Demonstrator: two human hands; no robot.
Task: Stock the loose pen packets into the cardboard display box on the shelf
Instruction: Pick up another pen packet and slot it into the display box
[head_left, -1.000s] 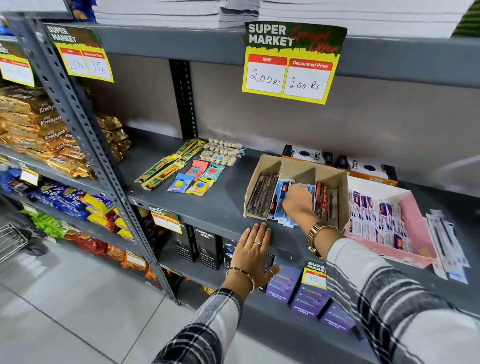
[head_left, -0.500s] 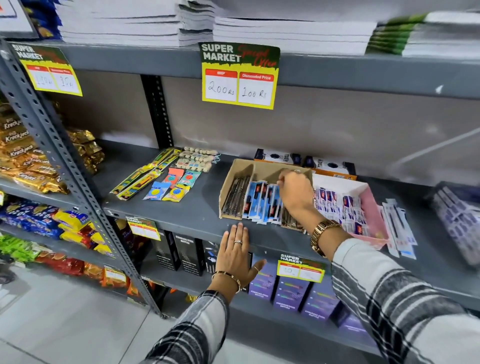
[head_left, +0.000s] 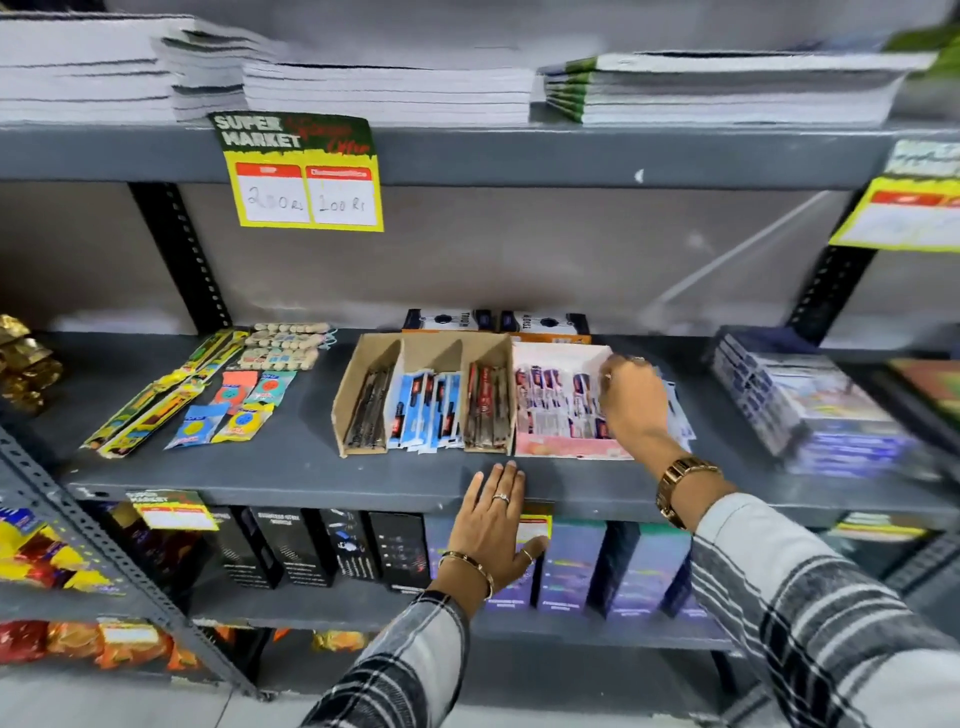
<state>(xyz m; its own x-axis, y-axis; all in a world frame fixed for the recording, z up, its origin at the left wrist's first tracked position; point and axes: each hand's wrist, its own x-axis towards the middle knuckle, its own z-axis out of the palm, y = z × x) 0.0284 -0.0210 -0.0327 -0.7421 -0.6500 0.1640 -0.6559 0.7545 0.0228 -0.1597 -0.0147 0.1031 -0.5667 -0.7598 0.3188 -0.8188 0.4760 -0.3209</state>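
I am looking at a grey metal shelf in a shop aisle, with stacked notebooks on the tier above and a yellow price card hanging from its lip. On the middle tier the cardboard display box is sitting open, split into three lengthwise compartments: dark pens to the left, blue pen packets in the middle, red ones to the right. Touching its right wall is a pink tray filled with more packets, and a few loose pen packets are lying flat on the shelf just beyond the tray, partly hidden behind my wrist.

My right hand is reaching in over the tray's far right corner, wrist bent, knuckles up, fingers curling down. The view is blurred, so I cannot tell whether they are pinching a packet or merely touching one. The cardboard box is lying to the left of this hand, across the tray. The packets are lying with their long axes front to back, matching the compartments, so I am judging that a carry leftward needs little turning. The right hand is clearly the nearer one to the loose stock.

My left hand is pressing flat against the shelf's front edge below the box, fingers spread and gripping nothing, steadying me.
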